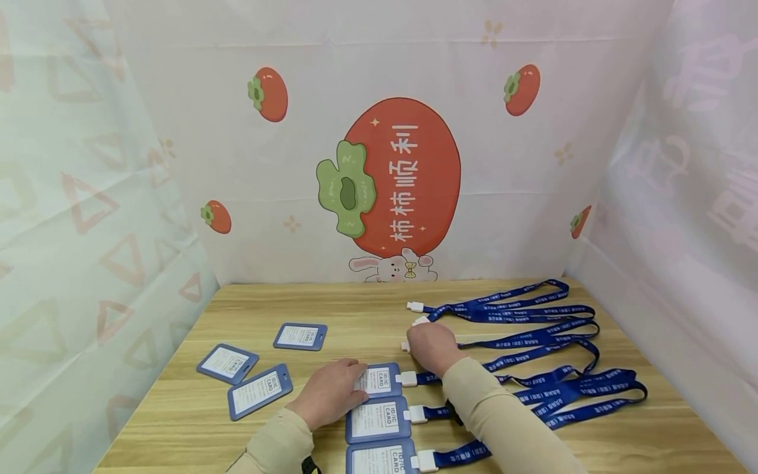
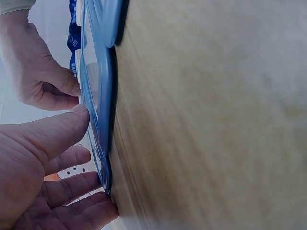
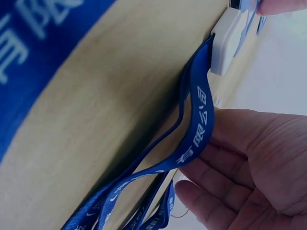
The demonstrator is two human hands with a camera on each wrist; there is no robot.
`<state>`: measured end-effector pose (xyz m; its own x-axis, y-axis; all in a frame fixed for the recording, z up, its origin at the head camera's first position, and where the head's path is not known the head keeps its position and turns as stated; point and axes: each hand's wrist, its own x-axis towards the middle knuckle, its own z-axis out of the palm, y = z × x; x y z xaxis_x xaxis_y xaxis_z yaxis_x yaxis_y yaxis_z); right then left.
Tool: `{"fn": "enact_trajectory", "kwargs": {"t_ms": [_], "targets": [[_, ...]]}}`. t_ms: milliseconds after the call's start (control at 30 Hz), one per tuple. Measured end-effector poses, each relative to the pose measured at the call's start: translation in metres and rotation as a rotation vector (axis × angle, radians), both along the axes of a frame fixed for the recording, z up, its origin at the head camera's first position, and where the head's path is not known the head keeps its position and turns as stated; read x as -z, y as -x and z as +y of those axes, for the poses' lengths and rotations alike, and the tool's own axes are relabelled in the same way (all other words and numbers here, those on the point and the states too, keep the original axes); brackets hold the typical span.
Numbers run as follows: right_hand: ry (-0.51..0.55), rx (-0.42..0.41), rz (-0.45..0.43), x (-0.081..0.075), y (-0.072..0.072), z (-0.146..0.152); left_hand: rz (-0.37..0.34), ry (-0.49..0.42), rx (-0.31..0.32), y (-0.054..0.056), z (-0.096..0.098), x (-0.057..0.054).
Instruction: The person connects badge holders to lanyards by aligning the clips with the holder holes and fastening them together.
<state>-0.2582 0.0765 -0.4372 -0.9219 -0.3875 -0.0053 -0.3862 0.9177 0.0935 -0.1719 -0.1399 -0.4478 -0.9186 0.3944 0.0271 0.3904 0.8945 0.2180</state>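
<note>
My left hand point(image 1: 333, 394) holds the uppermost of three blue badge holders point(image 1: 379, 380), its thumb point(image 2: 72, 125) at the near edge and its fingertips at the far edge. White clips point(image 1: 408, 378) join these three holders to blue lanyards. Just beyond, my right hand point(image 1: 435, 345) pinches the white clip end point(image 1: 405, 346) of another blue lanyard, which the hand mostly covers. In the right wrist view, a clipped lanyard point(image 3: 199, 115) arches in front of that hand's fingers. A second holder point(image 1: 379, 420) and a third point(image 1: 381, 457) lie closer to me.
Three loose badge holders lie at the left: one farther back point(image 1: 300, 336), one leftmost point(image 1: 227, 363) and one overlapping it in view point(image 1: 260, 392). Several lanyards point(image 1: 521, 306) spread across the wooden table's point(image 1: 331, 299) right side. A printed cloth backdrop point(image 1: 195, 151) encloses the table's back and sides.
</note>
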Motion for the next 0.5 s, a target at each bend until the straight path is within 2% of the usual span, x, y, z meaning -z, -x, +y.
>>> {"fn": "enact_trajectory", "kwargs": {"t_ms": [500], "targets": [[-0.009,-0.055,0.051,-0.0002,-0.004,-0.0041,0.01,-0.014,0.008,0.0003,-0.0012,0.002]]}}
